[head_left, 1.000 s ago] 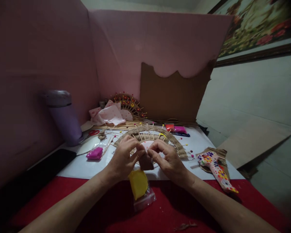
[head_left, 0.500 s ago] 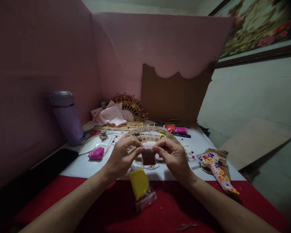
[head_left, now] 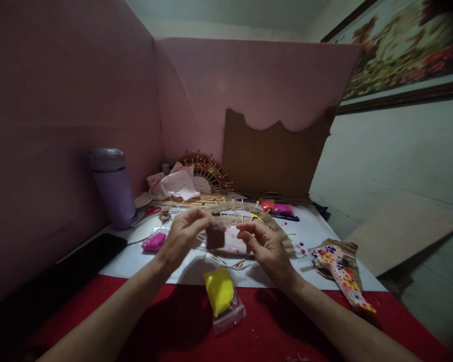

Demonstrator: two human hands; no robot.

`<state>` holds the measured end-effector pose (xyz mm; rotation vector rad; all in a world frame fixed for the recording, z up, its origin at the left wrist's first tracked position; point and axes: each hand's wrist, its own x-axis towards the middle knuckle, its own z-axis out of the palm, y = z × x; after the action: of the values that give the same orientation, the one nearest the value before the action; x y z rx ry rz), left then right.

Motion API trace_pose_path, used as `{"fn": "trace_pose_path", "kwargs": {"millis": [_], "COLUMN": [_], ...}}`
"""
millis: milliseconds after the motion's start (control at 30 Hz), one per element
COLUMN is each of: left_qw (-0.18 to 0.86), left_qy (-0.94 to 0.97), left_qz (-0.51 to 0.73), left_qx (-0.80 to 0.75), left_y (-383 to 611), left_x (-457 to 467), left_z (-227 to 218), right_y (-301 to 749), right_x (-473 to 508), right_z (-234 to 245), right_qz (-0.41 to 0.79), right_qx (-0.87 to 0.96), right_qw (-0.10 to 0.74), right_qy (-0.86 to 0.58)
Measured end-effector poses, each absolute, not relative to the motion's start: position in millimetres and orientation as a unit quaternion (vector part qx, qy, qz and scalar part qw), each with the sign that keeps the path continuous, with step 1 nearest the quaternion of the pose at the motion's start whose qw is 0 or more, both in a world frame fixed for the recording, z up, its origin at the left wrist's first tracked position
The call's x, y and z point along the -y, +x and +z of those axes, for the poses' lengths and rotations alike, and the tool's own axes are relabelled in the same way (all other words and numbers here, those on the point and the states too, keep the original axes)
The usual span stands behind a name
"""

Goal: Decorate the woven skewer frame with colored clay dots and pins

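Observation:
A small clear packet with a dark brown block inside hangs from my left hand, its thumb and fingers pinched on the upper edge. My right hand is just to the right of the packet, thumb and forefinger a little apart, with nothing visible between them. Behind both hands lies a twine-wrapped arch with bead-headed sticks around it and pink spotted cloth in its middle. Nearer to me, a zip bag of yellow clay-like material rests across the white sheet's edge.
At left stand a purple tumbler and a dark phone-like slab. A magenta packet and red-handled scissors lie nearby. A similar finished-looking arch leans behind. A flower-patterned object lies right. Cardboard stands at the back.
The brown packet has moved left with my left hand. My right hand has come off its upper edge. The view has tilted slightly, so the scene sits lower.

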<state>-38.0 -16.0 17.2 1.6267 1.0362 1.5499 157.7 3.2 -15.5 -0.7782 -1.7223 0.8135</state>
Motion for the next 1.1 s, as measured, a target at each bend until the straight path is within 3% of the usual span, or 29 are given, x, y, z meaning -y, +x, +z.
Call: {"fn": "trace_pose_path", "kwargs": {"millis": [100,200,400,500,600,733,900,1000,1100], "left_qw": [0.306,0.266,0.289,0.196,0.058,-0.033,0.171,0.156,0.110], "left_qy": [0.546,0.517,0.637,0.696,0.711,0.734,0.905,0.951,0.945], "left_qz": [0.648,0.605,0.289,0.140,0.068,0.108,0.110,0.073,0.082], "left_qx": [-0.435,-0.544,-0.653,-0.676,-0.698,-0.670,-0.373,-0.257,-0.296], "left_y": [-65.1,-94.6,-123.2,-123.3,-117.4,-97.6,-54.3,-30.9,-19.0], "left_x": [10.0,6.3,3.4,4.4,7.5,13.4,36.1,55.0,63.7], "left_z": [33.4,46.5,40.5,36.3,39.1,42.1,34.1,23.7,13.9], "right_y": [156.9,156.5,155.5,155.8,156.2,156.5,159.5,160.2,159.5], "right_x": [-0.8,3.0,10.8,12.4,12.7,9.8,4.9,5.6,5.6], "right_z": [-19.4,-19.2,-12.9,-12.4,-13.5,-16.1,-18.4,-17.8,-15.9], "right_qz": [0.277,0.231,0.252,0.227,0.177,0.125,0.120,0.117,0.153], "right_qx": [0.770,0.812,0.872,0.906,0.929,0.917,0.851,0.824,0.787], "right_qw": [0.490,0.459,0.378,0.324,0.293,0.333,0.440,0.472,0.502], "right_qy": [-0.301,-0.275,-0.184,-0.151,-0.138,-0.180,-0.261,-0.290,-0.325]}}
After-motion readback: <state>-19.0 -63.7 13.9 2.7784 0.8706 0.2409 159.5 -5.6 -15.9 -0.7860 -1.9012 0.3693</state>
